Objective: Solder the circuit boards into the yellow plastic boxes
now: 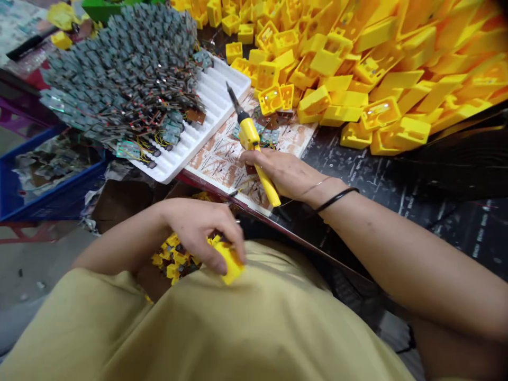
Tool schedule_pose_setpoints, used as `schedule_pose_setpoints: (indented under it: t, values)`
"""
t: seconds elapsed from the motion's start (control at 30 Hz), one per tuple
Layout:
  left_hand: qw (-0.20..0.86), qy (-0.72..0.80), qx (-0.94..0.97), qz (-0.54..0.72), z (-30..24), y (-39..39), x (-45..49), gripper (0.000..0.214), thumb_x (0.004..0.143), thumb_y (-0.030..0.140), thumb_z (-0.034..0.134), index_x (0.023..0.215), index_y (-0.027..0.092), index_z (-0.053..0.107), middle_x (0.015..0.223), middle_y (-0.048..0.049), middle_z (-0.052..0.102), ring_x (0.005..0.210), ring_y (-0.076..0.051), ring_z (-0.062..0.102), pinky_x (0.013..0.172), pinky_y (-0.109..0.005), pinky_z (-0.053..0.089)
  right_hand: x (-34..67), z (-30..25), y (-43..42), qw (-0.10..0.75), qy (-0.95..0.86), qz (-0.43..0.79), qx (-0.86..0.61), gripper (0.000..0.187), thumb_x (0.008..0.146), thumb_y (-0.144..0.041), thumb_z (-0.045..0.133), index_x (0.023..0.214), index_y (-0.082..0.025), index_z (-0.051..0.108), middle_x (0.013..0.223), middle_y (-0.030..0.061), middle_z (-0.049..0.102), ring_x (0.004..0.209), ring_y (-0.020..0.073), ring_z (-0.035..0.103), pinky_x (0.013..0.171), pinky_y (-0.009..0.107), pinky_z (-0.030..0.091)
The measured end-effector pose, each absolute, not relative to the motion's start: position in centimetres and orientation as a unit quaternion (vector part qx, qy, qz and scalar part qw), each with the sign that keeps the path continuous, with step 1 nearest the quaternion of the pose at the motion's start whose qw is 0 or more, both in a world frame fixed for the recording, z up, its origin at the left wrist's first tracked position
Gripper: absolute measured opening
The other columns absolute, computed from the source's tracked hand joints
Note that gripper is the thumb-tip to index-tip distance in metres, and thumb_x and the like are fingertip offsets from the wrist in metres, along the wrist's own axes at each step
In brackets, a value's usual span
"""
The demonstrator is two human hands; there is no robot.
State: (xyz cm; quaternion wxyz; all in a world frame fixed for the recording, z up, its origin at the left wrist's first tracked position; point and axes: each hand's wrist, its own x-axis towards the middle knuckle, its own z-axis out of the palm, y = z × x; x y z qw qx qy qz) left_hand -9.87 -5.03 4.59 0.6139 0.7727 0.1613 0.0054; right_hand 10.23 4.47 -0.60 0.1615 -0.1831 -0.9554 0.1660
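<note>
My right hand rests on the patterned paper mat and is closed round a yellow soldering iron, whose dark tip points up and away toward the white tray. My left hand is down near my lap, fingers closed on a small yellow plastic housing. Below that hand sits a heap of more small yellow parts.
A white ridged tray carries a big pile of small grey circuit boards with wires. A large heap of yellow plastic housings fills the far right of the dark table. A blue bin stands at the left.
</note>
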Motion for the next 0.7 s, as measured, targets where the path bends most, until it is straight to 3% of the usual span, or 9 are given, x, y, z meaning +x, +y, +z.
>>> schedule_pose_setpoints:
  t: [0.17, 0.27, 0.37, 0.43, 0.6, 0.7]
  values:
    - [0.438, 0.308, 0.834, -0.132, 4.3, -6.0, -13.8, 0.021, 0.089, 0.031, 0.065, 0.103, 0.020, 0.075, 0.099, -0.0056, 0.078, 0.086, -0.016, 0.075, 0.074, -0.019, 0.053, 11.5, 0.1, 3.8, 0.191, -0.948, 0.176, -0.183, 0.039, 0.092, -0.010, 0.045, 0.129, -0.018, 0.051, 0.103, 0.0059, 0.067, 0.089, 0.0147, 0.066, 0.077, 0.026, 0.055]
    - [0.309, 0.351, 0.884, -0.021, 3.9, -5.1, -12.5, 0.024, 0.096, 0.030, 0.053, 0.096, 0.019, 0.075, 0.091, -0.0039, 0.078, 0.078, -0.013, 0.072, 0.074, -0.021, 0.052, 13.7, 1.4, 2.2, 0.275, -0.921, 0.150, -0.230, 0.036, 0.096, -0.013, 0.046, 0.130, -0.024, 0.048, 0.117, 0.0041, 0.066, 0.102, 0.0137, 0.067, 0.086, 0.027, 0.056]
    - [0.123, 0.358, 0.918, 0.120, 2.9, -2.7, -9.5, 0.026, 0.096, 0.026, 0.049, 0.106, 0.018, 0.072, 0.116, -0.0105, 0.072, 0.108, -0.023, 0.067, 0.096, -0.037, 0.050, 17.3, 2.6, -0.1, 0.320, -0.891, 0.120, -0.298, 0.045, 0.093, -0.013, 0.055, 0.135, -0.025, 0.042, 0.134, 0.0058, 0.060, 0.105, 0.0114, 0.067, 0.091, 0.024, 0.056]
    - [0.040, 0.353, 0.929, 0.107, 1.7, -0.7, -8.0, 0.024, 0.094, 0.023, 0.050, 0.103, 0.016, 0.071, 0.128, -0.0134, 0.066, 0.126, -0.032, 0.056, 0.106, -0.050, 0.044, 20.0, 2.9, -1.9, 0.321, -0.880, 0.087, -0.338, 0.052, 0.088, -0.017, 0.066, 0.135, -0.027, 0.044, 0.127, 0.0053, 0.064, 0.111, 0.0159, 0.066, 0.094, 0.027, 0.056]
    - [0.010, 0.333, 0.937, 0.104, -0.8, 1.5, -7.4, 0.023, 0.096, 0.019, 0.047, 0.087, 0.015, 0.068, 0.117, -0.0104, 0.070, 0.128, -0.028, 0.055, 0.107, -0.048, 0.045, 25.8, 1.0, -6.3, 0.272, -0.865, 0.056, -0.417, 0.055, 0.088, -0.034, 0.068, 0.137, -0.024, 0.046, 0.126, 0.0129, 0.064, 0.111, 0.0323, 0.066, 0.082, 0.047, 0.061]
    - [0.071, 0.306, 0.928, 0.201, -0.6, 1.1, -7.0, 0.019, 0.095, 0.020, 0.049, 0.088, 0.017, 0.066, 0.108, -0.0079, 0.073, 0.120, -0.023, 0.061, 0.106, -0.044, 0.045, 26.8, -0.9, -7.7, 0.278, -0.849, 0.064, -0.445, 0.057, 0.086, -0.036, 0.070, 0.135, -0.022, 0.045, 0.129, 0.0139, 0.062, 0.115, 0.0332, 0.064, 0.086, 0.050, 0.060]
